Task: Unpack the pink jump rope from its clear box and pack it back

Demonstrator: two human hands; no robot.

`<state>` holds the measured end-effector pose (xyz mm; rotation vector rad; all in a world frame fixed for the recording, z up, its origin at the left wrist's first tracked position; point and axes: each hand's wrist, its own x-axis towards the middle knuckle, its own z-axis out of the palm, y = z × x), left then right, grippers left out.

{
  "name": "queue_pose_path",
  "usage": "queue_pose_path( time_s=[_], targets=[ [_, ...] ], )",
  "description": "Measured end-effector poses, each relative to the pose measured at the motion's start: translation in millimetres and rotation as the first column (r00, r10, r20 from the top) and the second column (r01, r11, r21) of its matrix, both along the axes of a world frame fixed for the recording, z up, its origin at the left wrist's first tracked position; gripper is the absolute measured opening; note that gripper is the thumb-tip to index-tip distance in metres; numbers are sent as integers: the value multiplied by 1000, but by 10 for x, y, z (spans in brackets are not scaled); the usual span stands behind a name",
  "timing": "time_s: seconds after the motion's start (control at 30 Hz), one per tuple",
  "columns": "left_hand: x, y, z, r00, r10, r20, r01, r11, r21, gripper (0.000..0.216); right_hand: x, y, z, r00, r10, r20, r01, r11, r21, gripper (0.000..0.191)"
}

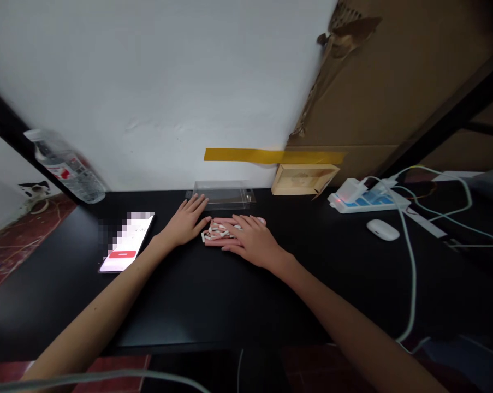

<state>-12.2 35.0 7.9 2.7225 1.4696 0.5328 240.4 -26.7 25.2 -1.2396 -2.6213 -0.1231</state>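
In the middle of the black desk (180, 305) lies a pink tray-like bundle (215, 243) with small pink and white pieces on it; I cannot make out its exact kind. My right hand (254, 240) rests over its right part, fingers stretched out, hiding much of it. To its left, my left hand (186, 221) lies with fingers apart and its thumb close to the bundle's left end. The left fingertips reach the near left side of a clear plastic box (225, 199), which lies against the wall.
A lit phone (127, 245) is at left, near a water bottle (72, 169). Along the back right stand a shallow yellowish box (303, 180) and a power strip (369, 202) with white cables. A white mouse (382, 230) sits in front of the strip.
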Motion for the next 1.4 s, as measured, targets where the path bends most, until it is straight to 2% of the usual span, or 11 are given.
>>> queue_pose_path(
  time_s=[0.2,0.33,0.4,0.5,0.57,0.67,0.83,1.0,1.07,1.17,1.4],
  targets=[
    [51,-172,97,965,252,68,-260,953,155,47,192,-15,111,1000,9,12,-8,999,-52,49],
    [65,-207,154,914,393,103,-405,899,167,53,322,-16,185,999,48,-17,-49,994,-93,43],
    [57,-170,142,927,360,104,-373,910,180,56,349,-14,173,998,50,-44,-54,994,-97,44],
    [39,-80,81,977,205,61,-213,957,197,61,332,-9,86,997,33,-65,-38,996,-79,59],
    [24,-23,29,990,141,3,-140,979,149,64,297,-1,13,999,16,-43,-19,998,-56,70],
    [-3,34,-37,989,126,-74,-121,990,68,65,242,22,-51,1000,-16,20,16,1000,-19,76],
    [-67,46,-75,988,139,-66,-134,988,73,65,242,62,-10,998,-3,55,3,1000,-10,65],
    [-174,-9,-17,982,149,-117,-142,988,61,65,498,155,14,995,-67,75,68,998,-10,51],
    [-220,-40,22,984,105,-140,-101,994,36,64,645,219,14,996,-72,46,73,997,-35,52],
    [-269,-85,79,989,-8,-144,9,1000,5,63,822,314,24,1000,-1,-14,0,995,-101,60],
    [-309,-123,171,981,-151,-121,149,988,-23,66,888,406,12,987,-14,-159,-10,989,-151,83]
  ],
)
